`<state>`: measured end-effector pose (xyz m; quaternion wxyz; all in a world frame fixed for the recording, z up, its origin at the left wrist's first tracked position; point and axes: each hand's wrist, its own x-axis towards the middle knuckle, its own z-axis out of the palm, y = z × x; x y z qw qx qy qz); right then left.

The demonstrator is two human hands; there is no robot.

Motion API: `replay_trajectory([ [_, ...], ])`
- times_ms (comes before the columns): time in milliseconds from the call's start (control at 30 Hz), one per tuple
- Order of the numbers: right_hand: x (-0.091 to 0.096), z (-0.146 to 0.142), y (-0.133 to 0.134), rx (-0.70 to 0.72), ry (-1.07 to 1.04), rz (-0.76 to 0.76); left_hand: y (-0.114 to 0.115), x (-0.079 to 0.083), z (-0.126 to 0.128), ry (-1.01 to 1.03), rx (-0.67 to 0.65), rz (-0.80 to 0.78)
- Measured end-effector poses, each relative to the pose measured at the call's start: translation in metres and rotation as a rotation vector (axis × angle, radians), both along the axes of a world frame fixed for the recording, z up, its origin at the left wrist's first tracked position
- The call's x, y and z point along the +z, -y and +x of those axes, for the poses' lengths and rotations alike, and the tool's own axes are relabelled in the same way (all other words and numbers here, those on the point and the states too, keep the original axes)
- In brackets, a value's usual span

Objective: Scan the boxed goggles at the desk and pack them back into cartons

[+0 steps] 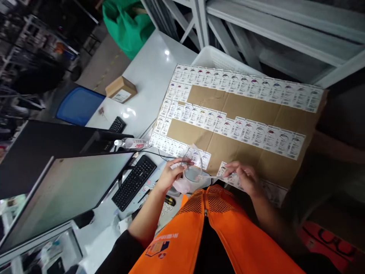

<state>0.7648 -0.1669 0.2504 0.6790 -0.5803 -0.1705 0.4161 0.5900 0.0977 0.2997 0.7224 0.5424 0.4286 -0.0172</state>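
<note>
Close to my body, my left hand (172, 173) pinches the rim of what looks like a pair of clear eyeglasses (194, 174) with large round lenses. A thin see-through temple runs from them toward my right hand (243, 177), whose fingers are closed at its end. Under my left hand is a pale pink, cloth-like item (181, 185). Beyond both hands lies a large cardboard sheet (225, 146) with rows of small printed labels (248, 131), many picturing eyeglasses. Its near edge passes below the glasses and my right hand.
A black keyboard (134, 182), a plastic bottle (131, 143) and a monitor (85, 182) stand to the left. Farther off are a small brown box (121, 90) and a blue chair (80, 106). A white basket (225, 57) sits behind the cardboard, beside a metal frame (273, 26).
</note>
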Motion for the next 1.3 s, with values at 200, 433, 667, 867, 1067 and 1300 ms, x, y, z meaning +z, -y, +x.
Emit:
replay_trajectory([
  [200,0.017,0.030,-0.010,0.031,0.229,-0.216,-0.003,0.006,-0.018,0.034,-0.113,0.168],
  [433,0.032,0.012,-0.060,0.498,0.402,-0.323,-0.008,0.015,-0.031,0.064,-0.199,0.248],
  [667,0.038,-0.029,-0.102,0.689,0.470,-0.268,-0.015,0.016,-0.047,0.109,-0.211,0.277],
  [867,0.047,-0.028,-0.109,0.622,0.465,-0.292,-0.039,0.013,-0.063,0.119,-0.160,0.266],
  [1067,0.051,-0.025,-0.117,0.581,0.574,-0.323,-0.063,0.016,-0.069,0.156,-0.194,0.300],
  [1300,0.068,-0.012,-0.127,0.498,0.695,-0.357,-0.090,0.018,-0.083,0.141,-0.188,0.389],
])
